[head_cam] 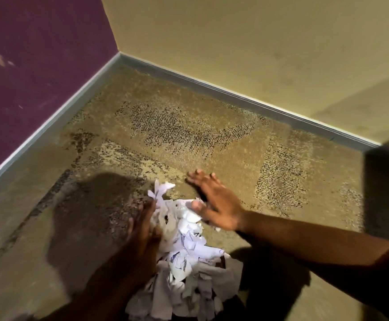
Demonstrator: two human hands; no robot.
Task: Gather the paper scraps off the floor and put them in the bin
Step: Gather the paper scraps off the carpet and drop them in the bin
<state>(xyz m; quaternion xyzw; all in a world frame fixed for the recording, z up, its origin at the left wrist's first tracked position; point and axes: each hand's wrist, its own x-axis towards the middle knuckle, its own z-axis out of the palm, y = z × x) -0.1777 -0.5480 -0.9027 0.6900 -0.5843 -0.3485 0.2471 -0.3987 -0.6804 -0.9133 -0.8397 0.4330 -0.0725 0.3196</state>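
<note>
2 walls meet in the far corner, a purple wall on the left and a yellowish wall on the right, with a grey skirting board running along the foot of both. Below them the carpet fills most of the view, tan with darker speckled patches and broad shadows across its near left part. At the right edge a dark, blurred object is cut off by the frame, and what it is cannot be told. Near the bottom centre, the paper scraps lie heaped in 1 pile of torn white and pale lilac pieces; faint bluish marks show on a few, but no writing can be read. The lower end of the pile sits in shadow over something dark, too dim to make out. On the pile's left side the left hand presses its flat palm and extended fingers against the paper, fingers together, grasping nothing that can be seen. On the other side the right hand is spread wide open with fingers splayed, blurred by motion, its thumb touching the top of the pile, holding nothing.
</note>
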